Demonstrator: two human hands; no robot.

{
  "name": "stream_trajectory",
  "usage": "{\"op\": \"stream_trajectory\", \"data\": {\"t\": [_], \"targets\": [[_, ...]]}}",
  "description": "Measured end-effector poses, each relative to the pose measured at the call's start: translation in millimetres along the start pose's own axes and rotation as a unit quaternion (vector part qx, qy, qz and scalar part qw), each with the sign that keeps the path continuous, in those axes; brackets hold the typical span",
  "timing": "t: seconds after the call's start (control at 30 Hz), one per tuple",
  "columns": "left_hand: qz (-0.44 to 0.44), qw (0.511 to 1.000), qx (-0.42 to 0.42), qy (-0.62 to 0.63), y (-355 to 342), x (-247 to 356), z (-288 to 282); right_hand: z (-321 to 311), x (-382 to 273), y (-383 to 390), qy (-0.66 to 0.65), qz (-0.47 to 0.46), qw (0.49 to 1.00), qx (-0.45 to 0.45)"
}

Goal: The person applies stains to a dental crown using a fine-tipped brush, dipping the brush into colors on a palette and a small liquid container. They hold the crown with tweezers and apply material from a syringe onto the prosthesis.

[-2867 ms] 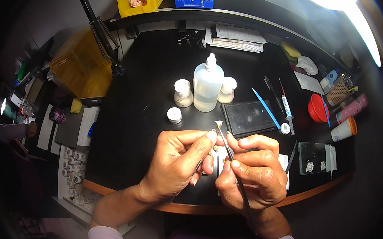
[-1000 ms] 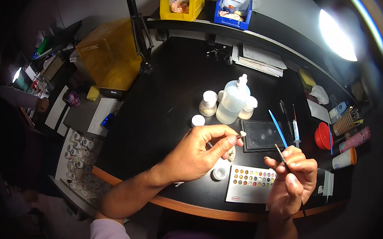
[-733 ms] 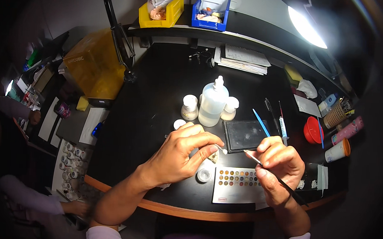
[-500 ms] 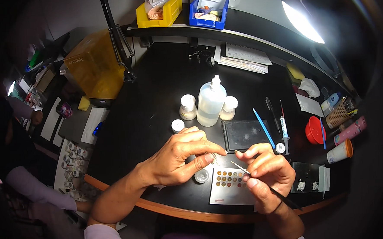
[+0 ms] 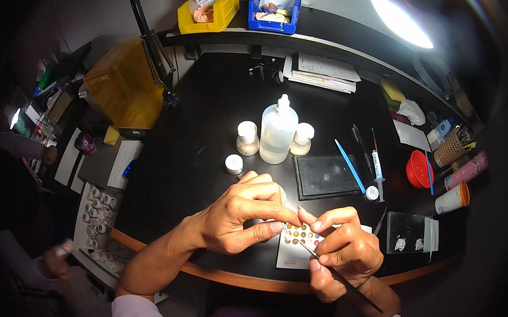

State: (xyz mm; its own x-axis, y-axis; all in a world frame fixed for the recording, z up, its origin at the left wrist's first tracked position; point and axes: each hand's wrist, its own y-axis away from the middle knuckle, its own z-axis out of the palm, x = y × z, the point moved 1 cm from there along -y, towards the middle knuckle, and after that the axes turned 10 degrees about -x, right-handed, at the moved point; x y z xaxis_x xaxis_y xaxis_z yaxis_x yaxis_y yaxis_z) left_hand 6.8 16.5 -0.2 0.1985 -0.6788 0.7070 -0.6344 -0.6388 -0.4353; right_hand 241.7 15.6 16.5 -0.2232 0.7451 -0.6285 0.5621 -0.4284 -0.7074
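My right hand [image 5: 347, 249] grips a fine-tipped brush [image 5: 348, 285] with a dark handle, its thin tip slanting up and left. My left hand [image 5: 236, 215] is closed with thumb and index finger nearly together; a small thin silvery thing shows at its fingertips, its kind unclear. The fingertips of both hands meet or almost meet. Below them lies a pale palette card [image 5: 292, 259] with rows of round coloured wells, partly hidden by the right hand. Behind the hands sits a black rectangular slab [image 5: 327, 178]. A white-lidded jar [image 5: 234, 164] stands just beyond my left hand.
A clear squeeze bottle [image 5: 278, 134] stands between two jars. To the right are a blue tool [image 5: 349, 166], a syringe [image 5: 378, 175], a red bowl [image 5: 419, 170], a cup [image 5: 451, 200] and a glass slab [image 5: 405, 224]. At the left, a co-worker's hand [image 5: 59, 263] holds something small.
My right hand has moved down and left, bringing the brush tip lower over the palette. My left hand stays nearly in place. At the left, the co-worker's hand has come into view.
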Motion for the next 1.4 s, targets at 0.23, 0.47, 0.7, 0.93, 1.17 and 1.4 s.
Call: {"op": "stream_trajectory", "data": {"t": [0.23,0.47,0.7,0.93,1.17,1.4], "targets": [[0.005,1.0,-0.004,-0.025,-0.2,-2.3,1.0,2.0,-3.4,1.4,0.02,0.007,1.0,-0.002],[0.009,1.0,-0.012,-0.02,0.5,-0.7,-1.3,4.2,1.6,4.8,0.008,0.01,1.0,0.004],[0.019,1.0,-0.003,-0.008,-0.5,-2.1,1.3,3.1,0.4,1.9,0.017,-0.002,1.0,0.005],[0.016,1.0,-0.003,0.005,-0.7,-0.9,0.8,3.0,-0.2,2.4,0.011,-0.001,1.0,0.0],[0.019,0.999,0.002,0.038,-2.0,-1.5,2.1,1.0,-2.0,2.3,0.011,-0.001,1.0,0.004],[0.02,0.999,0.005,0.049,-2.7,-1.5,3.8,1.7,-0.7,1.4,0.034,-0.012,0.999,0.003]]}}
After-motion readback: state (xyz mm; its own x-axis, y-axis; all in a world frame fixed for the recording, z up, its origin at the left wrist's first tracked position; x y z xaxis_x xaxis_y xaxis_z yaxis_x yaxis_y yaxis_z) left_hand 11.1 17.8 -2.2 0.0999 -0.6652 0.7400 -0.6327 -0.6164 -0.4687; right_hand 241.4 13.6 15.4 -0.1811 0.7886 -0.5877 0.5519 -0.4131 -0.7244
